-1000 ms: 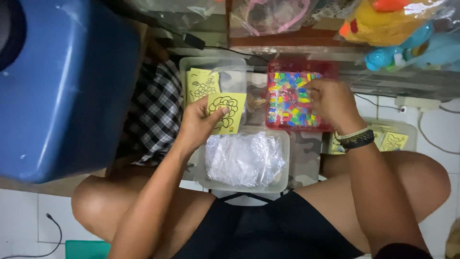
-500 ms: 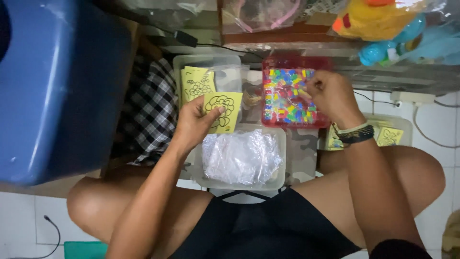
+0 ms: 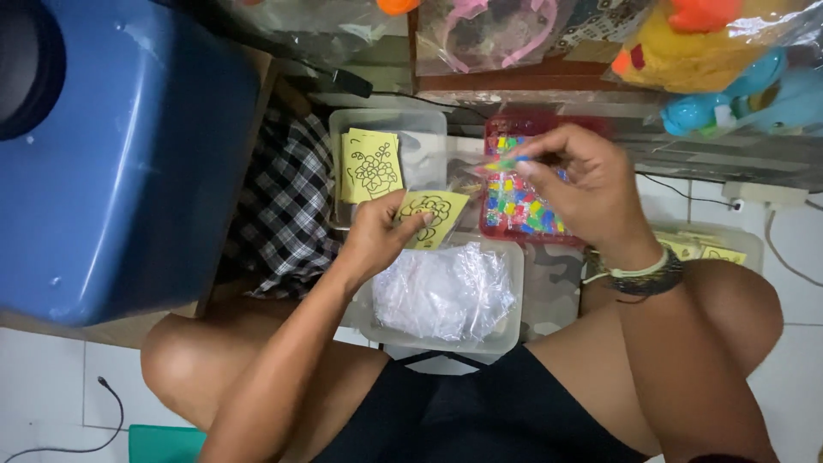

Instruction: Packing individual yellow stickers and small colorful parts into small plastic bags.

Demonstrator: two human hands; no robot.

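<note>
The left hand pinches a yellow card by its near edge, line drawing up, held level just above the tub of clear bags, so its face stays open to the other hand. The right hand hovers over the red tray of coloured packets, fingertips closed on what looks like a small coloured packet, though it is blurred. That packet sits just right of the card, slightly beyond it. More cards rest in a clear tub beyond the left hand.
</note>
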